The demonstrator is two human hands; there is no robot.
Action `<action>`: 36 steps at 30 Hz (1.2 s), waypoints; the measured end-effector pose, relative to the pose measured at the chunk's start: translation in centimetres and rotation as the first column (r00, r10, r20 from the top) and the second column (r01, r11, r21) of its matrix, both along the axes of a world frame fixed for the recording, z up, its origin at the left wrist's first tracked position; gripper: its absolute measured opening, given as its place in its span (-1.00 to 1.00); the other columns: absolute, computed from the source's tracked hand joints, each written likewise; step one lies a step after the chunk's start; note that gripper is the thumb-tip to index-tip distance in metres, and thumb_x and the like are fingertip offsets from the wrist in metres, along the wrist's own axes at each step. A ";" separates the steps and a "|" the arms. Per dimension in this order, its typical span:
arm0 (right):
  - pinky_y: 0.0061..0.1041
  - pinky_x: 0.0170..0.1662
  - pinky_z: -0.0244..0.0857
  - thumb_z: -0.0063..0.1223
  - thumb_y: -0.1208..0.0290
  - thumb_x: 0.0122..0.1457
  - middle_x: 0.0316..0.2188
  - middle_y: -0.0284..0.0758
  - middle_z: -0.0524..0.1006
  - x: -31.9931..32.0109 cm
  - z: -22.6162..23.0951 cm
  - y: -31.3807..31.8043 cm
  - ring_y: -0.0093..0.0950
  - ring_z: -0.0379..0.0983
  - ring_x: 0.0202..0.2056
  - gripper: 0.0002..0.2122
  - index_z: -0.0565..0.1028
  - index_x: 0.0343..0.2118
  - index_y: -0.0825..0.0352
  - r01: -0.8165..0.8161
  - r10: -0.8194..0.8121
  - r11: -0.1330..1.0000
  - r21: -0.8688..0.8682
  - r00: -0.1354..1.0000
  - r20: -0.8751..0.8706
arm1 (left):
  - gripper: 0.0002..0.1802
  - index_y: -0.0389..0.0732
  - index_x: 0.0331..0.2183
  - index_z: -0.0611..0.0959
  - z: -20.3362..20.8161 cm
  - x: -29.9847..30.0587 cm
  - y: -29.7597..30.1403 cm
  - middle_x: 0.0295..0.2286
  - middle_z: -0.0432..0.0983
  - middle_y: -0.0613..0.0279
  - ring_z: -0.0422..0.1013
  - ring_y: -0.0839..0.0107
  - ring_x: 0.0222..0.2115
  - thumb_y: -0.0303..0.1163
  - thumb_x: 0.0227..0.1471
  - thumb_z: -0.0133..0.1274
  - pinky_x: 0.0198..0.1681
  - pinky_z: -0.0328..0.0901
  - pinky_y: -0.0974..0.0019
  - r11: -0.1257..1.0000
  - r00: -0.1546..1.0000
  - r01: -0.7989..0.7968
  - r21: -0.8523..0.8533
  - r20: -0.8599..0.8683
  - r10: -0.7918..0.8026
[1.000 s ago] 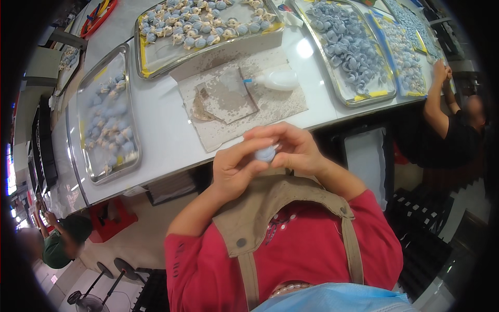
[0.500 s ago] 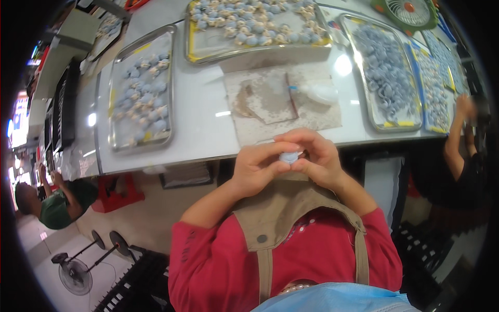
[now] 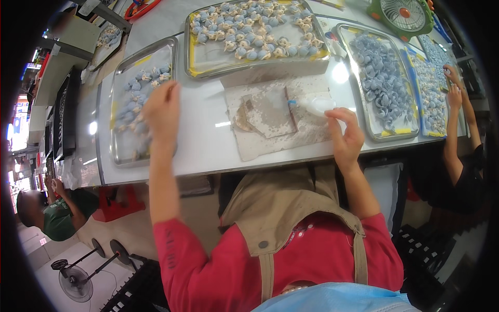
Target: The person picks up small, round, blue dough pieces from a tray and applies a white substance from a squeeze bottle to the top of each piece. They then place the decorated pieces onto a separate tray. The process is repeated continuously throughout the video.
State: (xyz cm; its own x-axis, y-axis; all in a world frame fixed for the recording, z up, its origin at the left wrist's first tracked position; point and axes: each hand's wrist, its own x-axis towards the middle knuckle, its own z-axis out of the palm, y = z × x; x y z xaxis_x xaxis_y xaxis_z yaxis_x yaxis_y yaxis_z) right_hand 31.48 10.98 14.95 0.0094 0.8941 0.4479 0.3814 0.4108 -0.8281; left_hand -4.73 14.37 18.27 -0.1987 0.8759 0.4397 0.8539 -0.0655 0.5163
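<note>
My left hand [image 3: 162,112] is over the left metal tray [image 3: 115,93], which holds small blue-and-cream figure parts [image 3: 136,86]. Motion smears its fingers, and whatever they hold is hidden. At the edge of a small white translucent dish [image 3: 318,105], my right hand [image 3: 347,136] has its thumb and forefinger drawn together in a pinch. Anything between those fingertips is too small to make out. The dish rests on a stained cardboard sheet [image 3: 254,148] in front of me, beside a smudged square pad [image 3: 267,117].
A large tray [image 3: 192,65] of blue-and-cream figures stands at the back. To the right are a tray [image 3: 375,132] of blue curved pieces, more filled trays and a green fan [image 3: 405,15]. Co-workers sit at left and right; a standing fan [image 3: 75,283] is on the floor.
My hands have parted from in front of my chest, where they held a small light-blue piece. The left went to the left tray, the right forward to the dish. The piece is no longer visible.
</note>
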 end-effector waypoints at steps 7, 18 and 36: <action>-0.51 -0.12 0.20 0.03 0.56 0.03 -0.31 -0.27 0.49 0.4 -0.7 1.3 -0.39 0.36 -0.20 -0.85 0.49 -0.30 0.36 0.081 -0.086 0.994 0.071 0.993 0.075 | -0.77 -0.18 -0.33 0.56 -3.4 5.6 14.2 -0.38 0.48 0.07 0.40 0.16 -0.33 -0.37 -0.15 0.02 -0.26 0.28 0.20 0.924 0.929 0.337 -0.181 -0.096 -0.358; -0.37 -0.14 0.18 0.17 0.36 -0.08 -0.31 -0.22 0.47 1.2 0.6 2.3 -0.28 0.34 -0.25 -0.63 0.41 -0.17 0.34 -0.022 0.084 0.990 -0.138 0.879 0.470 | -0.72 -0.29 -0.20 0.52 0.4 8.5 0.7 -0.36 0.47 0.23 0.40 0.56 -0.44 -0.42 0.00 0.01 -0.38 0.28 0.51 0.875 0.498 0.472 -0.106 0.851 -0.166; -0.51 -0.33 0.07 0.32 0.30 -0.27 -0.58 -0.39 0.42 2.8 5.9 -4.4 -0.44 0.22 -0.51 -0.71 0.47 -0.52 0.33 -0.210 0.203 0.978 0.000 0.944 0.261 | -0.59 -0.37 -0.08 0.39 -1.7 17.0 -12.6 -0.23 0.41 0.16 0.38 0.48 -0.23 -0.69 -0.04 -0.01 -0.18 0.28 0.51 0.818 -0.019 0.569 -0.087 0.993 0.119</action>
